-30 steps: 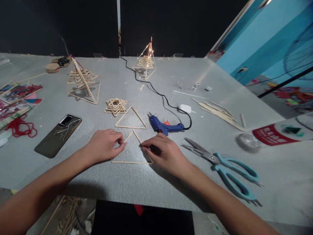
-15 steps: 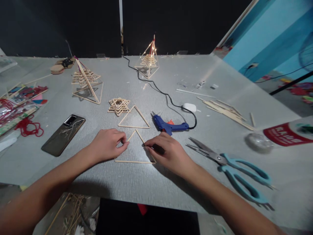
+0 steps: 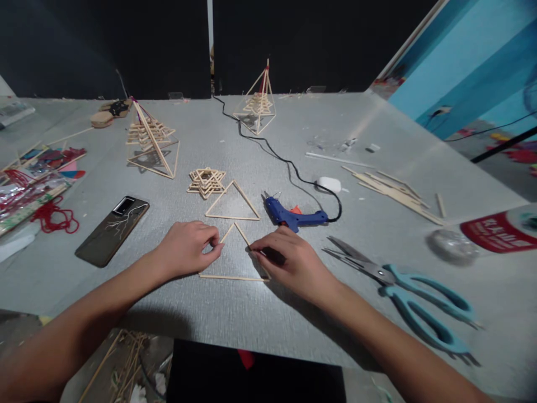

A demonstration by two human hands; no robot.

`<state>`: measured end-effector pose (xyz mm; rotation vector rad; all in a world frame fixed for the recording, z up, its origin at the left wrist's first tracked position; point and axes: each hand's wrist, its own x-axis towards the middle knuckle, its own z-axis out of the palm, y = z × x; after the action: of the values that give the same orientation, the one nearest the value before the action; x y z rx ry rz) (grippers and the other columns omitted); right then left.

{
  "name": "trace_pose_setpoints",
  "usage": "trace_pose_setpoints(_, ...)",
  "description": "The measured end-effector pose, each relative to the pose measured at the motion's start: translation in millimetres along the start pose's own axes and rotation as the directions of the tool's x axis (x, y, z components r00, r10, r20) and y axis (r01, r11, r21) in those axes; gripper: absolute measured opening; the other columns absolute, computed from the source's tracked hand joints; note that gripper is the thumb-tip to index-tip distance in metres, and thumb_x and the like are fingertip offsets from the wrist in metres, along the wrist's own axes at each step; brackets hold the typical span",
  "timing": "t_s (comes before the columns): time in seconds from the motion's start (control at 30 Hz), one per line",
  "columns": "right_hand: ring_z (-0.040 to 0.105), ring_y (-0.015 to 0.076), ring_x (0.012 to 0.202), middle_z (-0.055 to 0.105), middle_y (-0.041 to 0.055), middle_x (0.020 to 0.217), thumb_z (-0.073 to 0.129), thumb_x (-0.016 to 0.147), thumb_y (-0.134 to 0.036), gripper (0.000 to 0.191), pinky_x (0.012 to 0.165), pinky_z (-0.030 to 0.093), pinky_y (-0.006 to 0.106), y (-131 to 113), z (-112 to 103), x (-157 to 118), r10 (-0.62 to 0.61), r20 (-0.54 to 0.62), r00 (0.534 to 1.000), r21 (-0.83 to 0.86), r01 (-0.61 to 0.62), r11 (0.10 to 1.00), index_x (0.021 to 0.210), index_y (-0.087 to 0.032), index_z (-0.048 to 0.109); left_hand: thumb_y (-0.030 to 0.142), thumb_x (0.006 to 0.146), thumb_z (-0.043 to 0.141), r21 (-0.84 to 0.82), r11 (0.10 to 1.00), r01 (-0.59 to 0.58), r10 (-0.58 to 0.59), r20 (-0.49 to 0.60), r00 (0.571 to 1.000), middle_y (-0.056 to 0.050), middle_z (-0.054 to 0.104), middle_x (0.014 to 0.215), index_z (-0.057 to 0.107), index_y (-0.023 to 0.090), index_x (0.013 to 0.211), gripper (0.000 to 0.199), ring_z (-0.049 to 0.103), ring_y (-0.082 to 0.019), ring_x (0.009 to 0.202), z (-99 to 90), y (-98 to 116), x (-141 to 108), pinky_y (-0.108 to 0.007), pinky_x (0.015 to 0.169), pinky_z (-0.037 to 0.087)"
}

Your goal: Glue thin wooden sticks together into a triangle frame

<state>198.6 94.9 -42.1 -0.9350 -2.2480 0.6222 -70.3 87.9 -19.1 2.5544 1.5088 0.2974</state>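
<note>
Pale wooden sticks (image 3: 234, 277) lay in a triangle on the streaky grey worktop (image 3: 235, 313). The left hand (image 3: 188, 249) and right hand (image 3: 293, 260) curled inward beside it, knuckles bent, thumb and fingers of each pinched on a slanting side. Beyond lay a blue glue gun (image 3: 293, 216), a second thin triangle (image 3: 232, 217) and a layered, pointed wooden star (image 3: 206, 182).

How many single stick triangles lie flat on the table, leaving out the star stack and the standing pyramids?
2. The nearer triangle lies between the left hand and right hand, which hide parts of it; the farther triangle lies just beyond, beside the star stack.
</note>
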Motion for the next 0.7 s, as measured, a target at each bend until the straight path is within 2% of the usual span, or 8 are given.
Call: trace_pose_setpoints(0.7, 0.064, 0.0229, 0.089, 0.078, 0.0036, 0.094, 0.062, 0.096, -0.018, 0.015, 0.081, 0.054, 0.041, 1.4, 0.5, 0.7, -0.013, 0.003, 1.000, 0.019, 0.013, 1.000, 0.102, -0.025, 0.075, 0.033, 0.094, 0.061, -0.008, 1.000, 0.009, -0.009, 0.009, 1.000, 0.002, 0.067, 0.075, 0.067, 0.020, 0.083, 0.018, 0.063, -0.016, 0.074, -1.4, 0.2, -1.0, -0.030, 0.065, 0.034)
